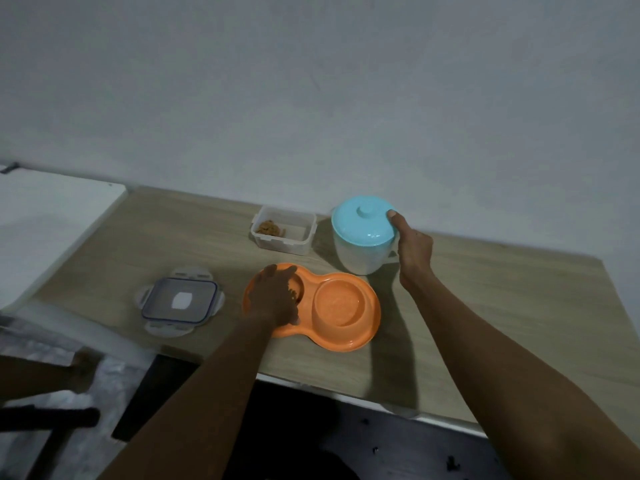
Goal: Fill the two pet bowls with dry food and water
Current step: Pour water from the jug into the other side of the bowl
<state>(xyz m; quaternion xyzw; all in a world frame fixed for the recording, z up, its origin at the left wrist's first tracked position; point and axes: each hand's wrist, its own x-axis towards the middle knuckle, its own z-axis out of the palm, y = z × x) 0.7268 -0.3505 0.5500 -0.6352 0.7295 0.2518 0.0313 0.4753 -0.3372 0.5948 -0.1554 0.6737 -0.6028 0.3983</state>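
Dropping kibble, left fingers (292, 294) bunched over orange bowl (343, 306), right fingers (393, 216) gripping jug (360, 244)

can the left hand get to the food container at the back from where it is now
Probably yes. The left hand rests over the orange double bowl, and the open food container sits just beyond it with only bare table between.

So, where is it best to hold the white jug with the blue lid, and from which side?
Take the white jug by its handle, which points to the right, so come from the right side. The right hand is already there, thumb resting on the blue lid to keep it in place. The round body looks too wide for a sure one-hand hold.
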